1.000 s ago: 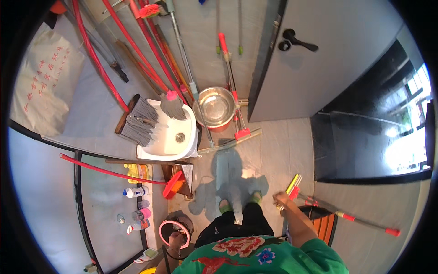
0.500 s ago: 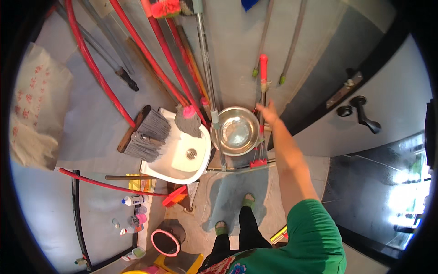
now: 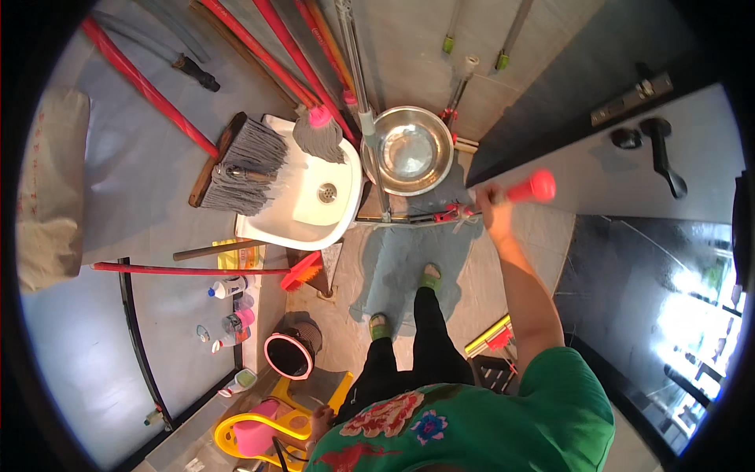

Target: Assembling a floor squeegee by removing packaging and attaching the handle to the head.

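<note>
My right hand (image 3: 494,214) is wrapped around the shaft of a long-handled tool, just below its flared red grip (image 3: 535,187). Red fittings (image 3: 452,212) lie to the left of the hand, near the floor strip; whether they belong to this tool I cannot tell. Low in the view, my left hand (image 3: 321,421) hangs by my body, next to a yellow plastic frame (image 3: 271,421) with a pink item in it. Its fingers are too small and shaded to read.
A white basin (image 3: 299,228) holds string mop heads (image 3: 255,161); a steel bowl (image 3: 440,169) stands beside it. Red-handled mops lean at the back left. To the right is a grey door with a black handle (image 3: 664,157). Bottles (image 3: 228,287) and a pink-rimmed bin (image 3: 271,370) stand left.
My right hand, open with fingers apart beside the upright red-gripped tool before, has closed on it and come nearer. The grip has tilted right. My left hand has come into view.
</note>
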Available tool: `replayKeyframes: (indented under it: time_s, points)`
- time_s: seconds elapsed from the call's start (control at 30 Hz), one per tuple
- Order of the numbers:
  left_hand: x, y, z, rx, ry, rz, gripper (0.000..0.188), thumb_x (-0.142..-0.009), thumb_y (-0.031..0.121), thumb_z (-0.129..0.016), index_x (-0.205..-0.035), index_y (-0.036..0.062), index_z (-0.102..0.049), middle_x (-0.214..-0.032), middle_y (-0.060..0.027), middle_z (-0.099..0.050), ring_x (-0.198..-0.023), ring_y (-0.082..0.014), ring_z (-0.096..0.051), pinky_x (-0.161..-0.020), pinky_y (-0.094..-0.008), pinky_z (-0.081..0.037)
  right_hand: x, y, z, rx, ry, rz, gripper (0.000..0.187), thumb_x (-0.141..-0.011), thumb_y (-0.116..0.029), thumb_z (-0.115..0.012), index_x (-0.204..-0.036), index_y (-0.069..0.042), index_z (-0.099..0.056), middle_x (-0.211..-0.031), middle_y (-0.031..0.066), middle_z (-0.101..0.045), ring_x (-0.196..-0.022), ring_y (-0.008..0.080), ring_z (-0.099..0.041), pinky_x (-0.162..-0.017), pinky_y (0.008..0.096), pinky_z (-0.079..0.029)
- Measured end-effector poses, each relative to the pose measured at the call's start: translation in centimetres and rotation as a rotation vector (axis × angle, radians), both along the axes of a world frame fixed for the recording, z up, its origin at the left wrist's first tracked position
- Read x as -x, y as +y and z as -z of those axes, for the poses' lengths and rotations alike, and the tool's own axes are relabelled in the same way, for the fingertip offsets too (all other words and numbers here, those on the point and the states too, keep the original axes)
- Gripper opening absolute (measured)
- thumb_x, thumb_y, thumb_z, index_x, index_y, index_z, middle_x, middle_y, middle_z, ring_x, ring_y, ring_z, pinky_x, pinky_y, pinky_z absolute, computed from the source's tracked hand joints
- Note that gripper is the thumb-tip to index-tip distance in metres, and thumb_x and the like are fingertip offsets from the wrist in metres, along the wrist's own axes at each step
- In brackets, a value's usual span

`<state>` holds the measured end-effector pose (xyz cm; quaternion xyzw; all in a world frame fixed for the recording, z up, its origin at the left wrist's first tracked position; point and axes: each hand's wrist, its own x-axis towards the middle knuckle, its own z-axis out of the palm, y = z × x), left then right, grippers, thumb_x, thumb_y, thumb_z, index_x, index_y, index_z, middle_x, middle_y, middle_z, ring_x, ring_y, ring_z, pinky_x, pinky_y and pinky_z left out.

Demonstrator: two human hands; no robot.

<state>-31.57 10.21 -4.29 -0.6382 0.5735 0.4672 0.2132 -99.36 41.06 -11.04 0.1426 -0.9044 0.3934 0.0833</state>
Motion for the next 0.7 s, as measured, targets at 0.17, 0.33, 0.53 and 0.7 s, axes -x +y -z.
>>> replayKeyframes:
  time_s: [0.17, 0.33, 0.53, 0.7]
  points:
    - [5.3, -5.6, 2.8, 0.062, 0.326, 0.156, 0.03, -0.082, 0.01, -0.058, -0.11, -0.0011, -0.054, -0.08, -0.0077, -0.061, -0.069, -0.0148, -0.06, -0.056, -0.0266, -0.049, -14.1, 2.8, -4.0, 0.486, -0.212, 0.34, 0.023, -0.091, -0.015, -0.057, -0.072, -0.005, -0.049, -0.066, 0.004, -0.055, -0.059, 0.0118, -0.051, -0.055, 0.0277, -0.041]
    - [11.5, -12.0, 3.5, -0.16, 0.387, 0.195, 0.018, -0.086, 0.013, -0.057, -0.101, 0.0028, -0.057, -0.074, -0.0026, -0.058, -0.059, -0.0111, -0.056, -0.047, -0.0248, -0.045, -25.4, 3.8, -12.7, 0.884, 0.003, 0.601, 0.027, -0.094, -0.022, -0.056, -0.073, -0.008, -0.045, -0.066, 0.0034, -0.05, -0.065, 0.0138, -0.049, -0.069, 0.0307, -0.042]
    - [14.2, -18.9, 6.6, -0.168, 0.33, 0.472, 0.014, -0.088, 0.014, -0.057, -0.1, 0.0059, -0.057, -0.08, -0.0048, -0.059, -0.064, -0.0149, -0.059, -0.048, -0.0254, -0.047, -37.8, 6.0, -17.3, 1.151, 0.084, 0.708, 0.027, -0.093, -0.022, -0.057, -0.072, -0.009, -0.045, -0.071, 0.0041, -0.052, -0.076, 0.0162, -0.051, -0.083, 0.0346, -0.041]
    - [18.5, -14.1, 8.3, -0.6, 0.581, 0.501, 0.022, -0.086, 0.017, -0.059, -0.104, 0.0056, -0.057, -0.083, -0.0038, -0.06, -0.069, -0.0135, -0.06, -0.05, -0.0254, -0.045, -47.6, 3.3, -14.6, 1.329, 0.048, 0.8, 0.02, -0.093, -0.024, -0.057, -0.081, -0.009, -0.053, -0.088, 0.0049, -0.058, -0.097, 0.0193, -0.054, -0.1, 0.0378, -0.035]
